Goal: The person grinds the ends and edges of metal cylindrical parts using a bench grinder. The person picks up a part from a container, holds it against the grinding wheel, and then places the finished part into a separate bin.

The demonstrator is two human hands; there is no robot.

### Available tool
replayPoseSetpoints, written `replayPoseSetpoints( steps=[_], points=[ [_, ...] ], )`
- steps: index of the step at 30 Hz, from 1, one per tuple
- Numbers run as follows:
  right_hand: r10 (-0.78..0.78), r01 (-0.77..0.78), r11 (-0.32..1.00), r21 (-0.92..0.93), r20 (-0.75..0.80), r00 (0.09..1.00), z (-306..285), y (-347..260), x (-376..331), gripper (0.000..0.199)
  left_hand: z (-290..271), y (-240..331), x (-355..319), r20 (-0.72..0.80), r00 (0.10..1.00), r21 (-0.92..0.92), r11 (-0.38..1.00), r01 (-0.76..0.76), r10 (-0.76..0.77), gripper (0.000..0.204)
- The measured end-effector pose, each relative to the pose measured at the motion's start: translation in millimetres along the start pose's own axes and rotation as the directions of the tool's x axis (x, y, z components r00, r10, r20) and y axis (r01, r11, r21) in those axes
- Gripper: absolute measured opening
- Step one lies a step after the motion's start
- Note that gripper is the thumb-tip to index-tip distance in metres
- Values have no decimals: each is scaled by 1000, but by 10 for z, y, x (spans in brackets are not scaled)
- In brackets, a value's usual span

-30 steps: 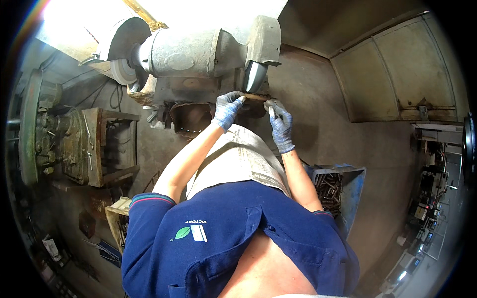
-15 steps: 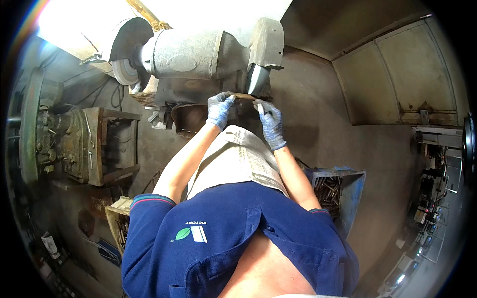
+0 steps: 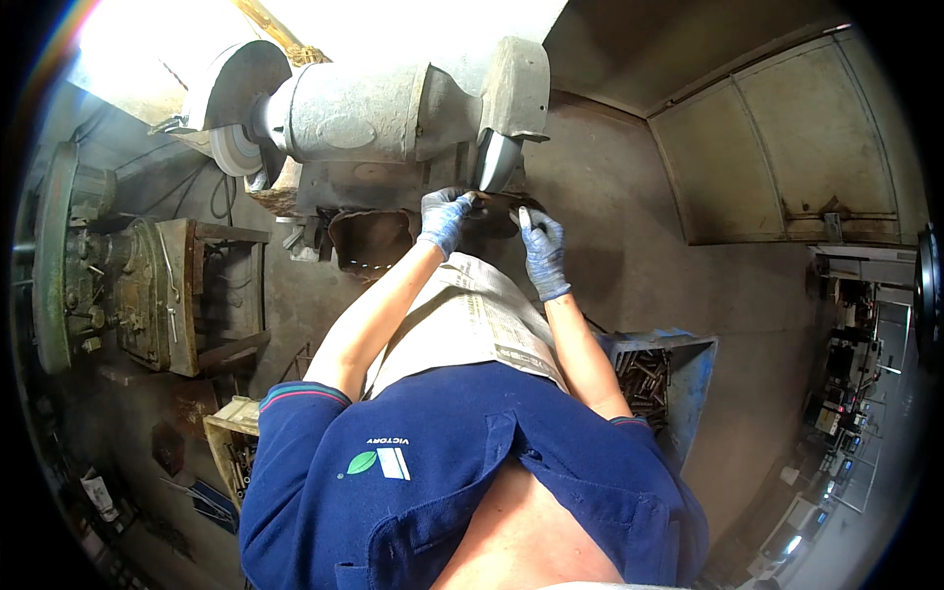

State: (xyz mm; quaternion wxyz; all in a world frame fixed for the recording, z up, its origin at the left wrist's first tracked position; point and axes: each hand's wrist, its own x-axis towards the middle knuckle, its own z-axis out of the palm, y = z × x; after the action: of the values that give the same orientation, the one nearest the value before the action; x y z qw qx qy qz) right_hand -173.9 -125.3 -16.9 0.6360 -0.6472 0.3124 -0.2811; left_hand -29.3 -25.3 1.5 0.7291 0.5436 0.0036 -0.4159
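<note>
I stand at a grey bench grinder (image 3: 364, 108), and both my hands wear blue gloves. My left hand (image 3: 444, 218) and my right hand (image 3: 542, 246) each grip one end of a short, dark metal piece (image 3: 495, 203). The piece is held just under the grinder's right grinding wheel (image 3: 497, 159). Whether it touches the wheel I cannot tell. The left wheel (image 3: 234, 149) has nothing against it. A pale apron (image 3: 472, 320) covers my front.
A blue bin (image 3: 688, 379) of short metal pieces stands by my right side. A wooden crate (image 3: 231, 438) sits low on the left. A heavy green machine (image 3: 88, 265) is at the far left. A metal double door (image 3: 787, 167) is behind on the right.
Both hands shifted the metal piece slightly leftward, and they now sit closer together beneath the right wheel. The piece looks darker and more hidden by the gloves.
</note>
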Motion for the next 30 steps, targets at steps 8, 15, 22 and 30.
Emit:
replayPoseSetpoints(
  steps=[8, 15, 22, 30],
  points=[
    [16, -24, 994, 109, 72, 997, 276, 51, 38, 20, -258, 124, 32, -22, 998, 113, 992, -52, 55, 10],
    [-14, 0, 991, 134, 101, 995, 428, 22, 33, 19, -443, 185, 99, -19, 996, 123, 989, -86, 89, 10],
    [-248, 242, 968, 64, 118, 961, 378, -32, -108, 19, -498, 160, -76, 72, 978, 74, 977, -201, 196, 8],
    [-528, 544, 811, -213, 134, 839, 397, -764, -615, 27, -686, 124, -466, 224, 932, 68, 949, -307, 286, 16]
  ],
)
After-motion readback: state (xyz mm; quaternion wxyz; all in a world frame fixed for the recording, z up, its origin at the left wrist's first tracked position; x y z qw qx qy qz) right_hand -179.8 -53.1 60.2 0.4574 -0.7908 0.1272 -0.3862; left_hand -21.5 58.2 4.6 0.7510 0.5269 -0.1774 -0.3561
